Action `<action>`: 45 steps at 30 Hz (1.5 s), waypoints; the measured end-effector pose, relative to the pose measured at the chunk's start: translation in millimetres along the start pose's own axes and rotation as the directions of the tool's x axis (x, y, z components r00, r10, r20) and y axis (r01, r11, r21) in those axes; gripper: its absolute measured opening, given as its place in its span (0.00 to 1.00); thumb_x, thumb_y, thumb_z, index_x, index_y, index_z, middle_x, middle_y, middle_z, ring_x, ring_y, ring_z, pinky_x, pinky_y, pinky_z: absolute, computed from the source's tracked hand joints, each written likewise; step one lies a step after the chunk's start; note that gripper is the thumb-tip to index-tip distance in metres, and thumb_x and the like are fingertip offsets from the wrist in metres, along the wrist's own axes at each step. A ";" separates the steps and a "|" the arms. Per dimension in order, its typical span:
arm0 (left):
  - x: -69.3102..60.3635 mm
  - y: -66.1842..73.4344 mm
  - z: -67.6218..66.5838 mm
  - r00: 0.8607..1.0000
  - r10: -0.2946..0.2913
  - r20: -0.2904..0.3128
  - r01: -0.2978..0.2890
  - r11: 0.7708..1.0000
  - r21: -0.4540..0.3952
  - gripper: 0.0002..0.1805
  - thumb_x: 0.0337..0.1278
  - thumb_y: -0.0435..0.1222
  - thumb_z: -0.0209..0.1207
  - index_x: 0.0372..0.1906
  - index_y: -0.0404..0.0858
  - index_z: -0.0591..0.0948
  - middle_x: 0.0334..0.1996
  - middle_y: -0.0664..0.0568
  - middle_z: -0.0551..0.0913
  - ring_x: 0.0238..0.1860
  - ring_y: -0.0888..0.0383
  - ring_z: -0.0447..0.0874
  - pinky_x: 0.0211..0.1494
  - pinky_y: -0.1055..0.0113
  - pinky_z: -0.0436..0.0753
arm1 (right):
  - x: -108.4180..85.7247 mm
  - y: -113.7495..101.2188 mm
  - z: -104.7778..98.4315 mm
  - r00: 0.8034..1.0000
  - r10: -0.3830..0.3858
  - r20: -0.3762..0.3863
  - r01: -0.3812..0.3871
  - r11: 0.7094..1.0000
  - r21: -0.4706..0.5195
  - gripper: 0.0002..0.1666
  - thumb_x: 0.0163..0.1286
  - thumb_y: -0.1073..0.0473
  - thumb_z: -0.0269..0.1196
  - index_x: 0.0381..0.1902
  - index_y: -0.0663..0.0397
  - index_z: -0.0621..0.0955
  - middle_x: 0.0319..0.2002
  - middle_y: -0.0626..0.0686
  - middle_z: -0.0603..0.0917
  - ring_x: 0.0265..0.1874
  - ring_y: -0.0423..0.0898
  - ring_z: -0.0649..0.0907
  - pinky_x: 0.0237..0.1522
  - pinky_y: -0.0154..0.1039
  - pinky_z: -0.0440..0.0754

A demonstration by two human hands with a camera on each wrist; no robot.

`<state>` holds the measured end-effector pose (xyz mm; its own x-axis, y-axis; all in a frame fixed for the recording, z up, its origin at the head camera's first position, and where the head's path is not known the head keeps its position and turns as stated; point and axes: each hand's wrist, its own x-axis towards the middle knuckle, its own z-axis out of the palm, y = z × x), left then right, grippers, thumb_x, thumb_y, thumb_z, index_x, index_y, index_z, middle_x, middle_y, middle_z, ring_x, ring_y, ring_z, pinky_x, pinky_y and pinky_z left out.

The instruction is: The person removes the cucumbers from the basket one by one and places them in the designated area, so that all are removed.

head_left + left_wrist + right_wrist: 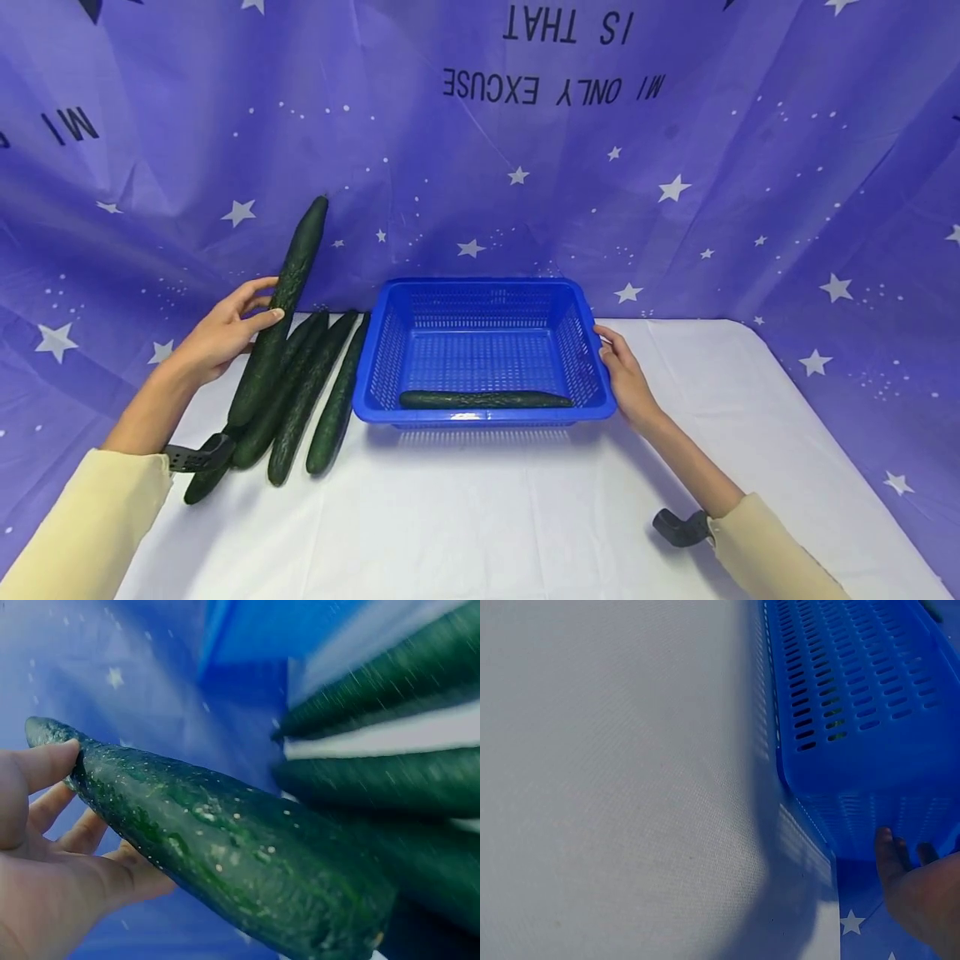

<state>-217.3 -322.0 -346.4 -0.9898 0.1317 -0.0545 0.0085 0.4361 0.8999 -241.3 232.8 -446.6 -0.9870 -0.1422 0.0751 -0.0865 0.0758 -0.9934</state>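
My left hand (228, 333) grips a long dark green cucumber (273, 333) around its middle, holding it tilted with its far end raised. The cucumber (217, 832) shows bumpy skin in the left wrist view, the thumb on one side and fingers behind. Beneath and beside it, several more cucumbers (307, 408) lie side by side on the table. A blue perforated basket (483, 414) stands at the middle, with one cucumber (487, 400) lying along its near side. My right hand (630, 379) holds the basket's right side at the rim; some fingertips are hidden.
White cloth covers the table (480, 517). Behind and at both sides hangs a purple curtain (480, 167) with stars and upside-down lettering. The rightmost loose cucumber (337, 400) lies close to the basket's left wall. Each wrist wears a black strap.
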 end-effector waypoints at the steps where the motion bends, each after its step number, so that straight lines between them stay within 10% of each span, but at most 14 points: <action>1: -2.2 -6.0 -2.8 1.000 -0.006 -0.001 0.006 1.000 0.013 0.39 0.78 0.44 0.49 0.81 0.42 0.42 0.75 0.30 0.46 0.64 0.40 0.65 0.58 0.40 0.72 | 0.0 -0.1 0.0 1.000 -0.002 0.000 0.002 1.000 0.001 0.28 0.84 0.60 0.36 0.77 0.59 0.56 0.68 0.65 0.65 0.50 0.40 0.75 0.50 0.29 0.75; 11: -21.7 -62.0 -33.3 0.997 -0.074 -0.012 0.074 0.996 0.042 0.37 0.79 0.42 0.47 0.80 0.39 0.43 0.71 0.23 0.48 0.41 0.67 0.78 0.40 0.57 0.82 | -0.3 -1.3 0.6 1.000 -0.009 0.008 0.010 1.000 -0.010 0.28 0.84 0.61 0.36 0.77 0.60 0.56 0.70 0.66 0.64 0.52 0.40 0.75 0.51 0.29 0.74; 16: -28.2 -77.2 -40.8 0.991 -0.134 0.006 0.133 0.989 0.066 0.38 0.79 0.42 0.46 0.79 0.34 0.41 0.70 0.21 0.48 0.51 0.45 0.78 0.46 0.44 0.80 | -0.4 -0.6 -0.7 1.000 -0.009 0.002 0.009 1.000 -0.011 0.28 0.84 0.61 0.36 0.77 0.60 0.56 0.69 0.66 0.64 0.52 0.39 0.75 0.52 0.29 0.73; 20: -31.9 -86.5 -41.9 0.979 -0.201 0.046 0.196 0.977 0.087 0.39 0.80 0.44 0.45 0.78 0.31 0.38 0.70 0.19 0.42 0.64 0.23 0.56 0.52 0.29 0.71 | -1.0 -0.2 -1.8 1.000 -0.005 0.000 0.005 1.000 -0.018 0.28 0.84 0.61 0.36 0.77 0.59 0.56 0.69 0.65 0.64 0.52 0.40 0.75 0.51 0.29 0.74; 31: -31.6 -105.6 -34.0 0.941 -0.328 0.081 0.318 0.941 0.112 0.38 0.79 0.41 0.43 0.76 0.28 0.38 0.69 0.17 0.43 0.67 0.19 0.46 0.50 0.27 0.70 | -0.1 -0.9 -0.6 1.000 -0.004 0.003 0.004 1.000 -0.019 0.28 0.84 0.60 0.37 0.77 0.58 0.56 0.69 0.65 0.64 0.52 0.42 0.75 0.51 0.30 0.74; 45: -27.5 -114.8 -28.8 0.937 -0.341 0.075 0.321 0.926 0.201 0.38 0.77 0.42 0.48 0.75 0.25 0.45 0.68 0.17 0.49 0.65 0.21 0.55 0.50 0.34 0.72 | 4.5 0.1 0.1 1.000 -0.003 -0.001 0.003 1.000 -0.027 0.28 0.84 0.60 0.37 0.77 0.58 0.57 0.65 0.64 0.65 0.50 0.40 0.75 0.49 0.30 0.75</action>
<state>-195.1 -401.3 -435.7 -0.9198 0.0416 -0.3902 -0.2808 0.6247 0.7286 -245.8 232.1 -446.3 -0.9869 -0.1416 0.0778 -0.0926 0.1017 -0.9905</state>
